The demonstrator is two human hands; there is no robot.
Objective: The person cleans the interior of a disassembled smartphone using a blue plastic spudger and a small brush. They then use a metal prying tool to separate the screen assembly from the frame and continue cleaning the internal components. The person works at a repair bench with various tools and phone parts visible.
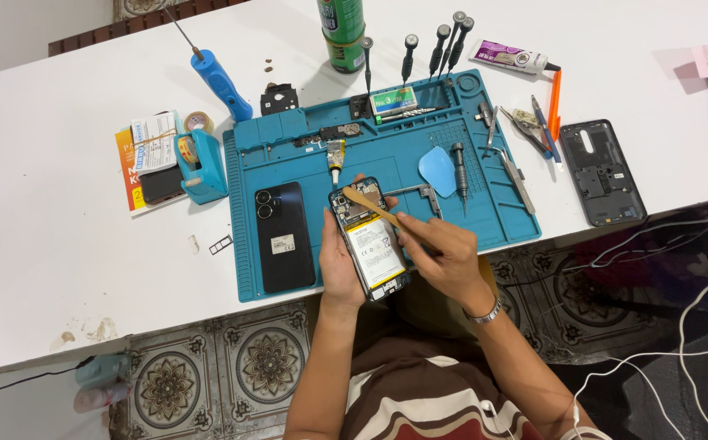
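My left hand [338, 262] cradles an opened phone [370, 243] with its back removed, showing a white battery and circuit board, at the front edge of the blue work mat [484, 220]. My right hand [445, 254] pinches a thin tan spudger stick [370, 206] whose tip rests on the phone's upper board. A black phone back cover with camera rings [284, 236] lies on the mat to the left. A small glue tube [335, 155] lies just beyond the phone.
A blue pick [437, 171] and screwdriver [459, 169] lie on the mat; several screwdrivers [439, 49] stand at its far edge. A dark phone frame [602, 173], tweezers [517, 175], blue tape dispenser [199, 167], blue tool [219, 81], green can [342, 33] sit on the white table [44, 244].
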